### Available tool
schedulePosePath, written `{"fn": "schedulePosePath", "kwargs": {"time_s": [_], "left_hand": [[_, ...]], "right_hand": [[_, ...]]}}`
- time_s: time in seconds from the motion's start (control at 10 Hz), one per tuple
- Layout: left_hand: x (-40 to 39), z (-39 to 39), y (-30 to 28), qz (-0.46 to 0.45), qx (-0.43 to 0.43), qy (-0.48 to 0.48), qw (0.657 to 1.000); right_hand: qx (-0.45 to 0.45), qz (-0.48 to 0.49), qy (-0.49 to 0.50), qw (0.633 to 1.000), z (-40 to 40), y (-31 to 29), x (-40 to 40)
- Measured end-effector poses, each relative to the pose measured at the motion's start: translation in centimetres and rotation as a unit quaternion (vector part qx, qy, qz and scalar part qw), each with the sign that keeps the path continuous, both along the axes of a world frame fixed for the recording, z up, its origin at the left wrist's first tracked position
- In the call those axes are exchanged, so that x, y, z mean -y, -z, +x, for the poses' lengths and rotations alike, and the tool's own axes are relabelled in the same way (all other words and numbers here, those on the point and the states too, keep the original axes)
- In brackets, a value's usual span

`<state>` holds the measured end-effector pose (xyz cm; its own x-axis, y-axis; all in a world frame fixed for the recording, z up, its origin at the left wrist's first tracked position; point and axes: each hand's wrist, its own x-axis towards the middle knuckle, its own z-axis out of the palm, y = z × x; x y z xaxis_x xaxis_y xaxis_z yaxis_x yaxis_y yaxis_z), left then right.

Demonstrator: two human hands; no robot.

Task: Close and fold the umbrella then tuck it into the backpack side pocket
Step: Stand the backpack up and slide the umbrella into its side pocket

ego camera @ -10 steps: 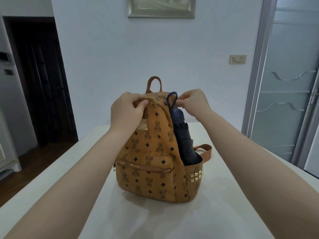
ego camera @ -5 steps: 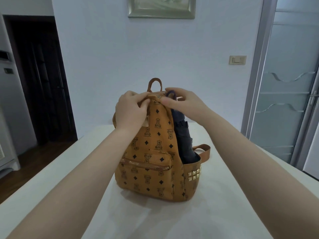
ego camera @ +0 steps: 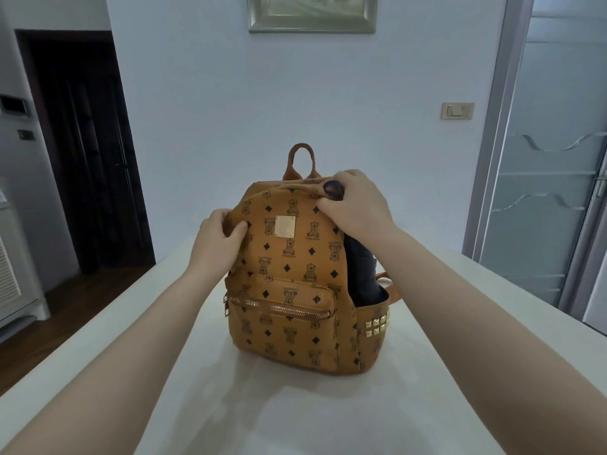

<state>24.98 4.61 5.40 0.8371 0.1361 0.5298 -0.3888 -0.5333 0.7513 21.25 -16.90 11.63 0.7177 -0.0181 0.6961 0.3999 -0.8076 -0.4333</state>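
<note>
The dark blue umbrella (ego camera: pixel 359 274) was closed, folded up, and standing in the side pocket (ego camera: pixel 374 323) of the backpack (ego camera: pixel 289 277), at about 3 o'clock from the bag's middle. Its lower end was hidden down in the pocket, and its top end poked out by the bag's top, at about 1 o'clock. Your right hand (ego camera: pixel 356 206) lay over that top end, fingers curled around it and pressed close. I think you were pushing it down a last bit. Your left hand (ego camera: pixel 218 243) pinched the bag's edge at 9 o'clock, thumb on the front and fingers tucked behind. So the closing and folding looked done, and the tucking looked nearly done too; only letting go seemed left. There was one umbrella, one backpack and two hands, all on one white table (ego camera: pixel 230 405). At 12 o'clock one picture frame (ego camera: pixel 312 14) hung on the wall, and one light switch (ego camera: pixel 457 110) sat at 2 o'clock.
</note>
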Motion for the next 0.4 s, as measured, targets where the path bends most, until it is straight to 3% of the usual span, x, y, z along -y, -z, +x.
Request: {"fn": "schedulePosePath", "kwargs": {"time_s": [0.2, 0.4], "left_hand": [[-0.4, -0.3, 0.4, -0.004, 0.011, 0.019, 1.0], [-0.2, -0.5, 0.8, -0.011, 0.0, 0.025, 1.0]], "right_hand": [[-0.004, 0.048, -0.09, 0.995, -0.6, 0.9, 0.6], [-0.025, 0.117, -0.109, 0.987, -1.9, 1.4, 1.9]]}}
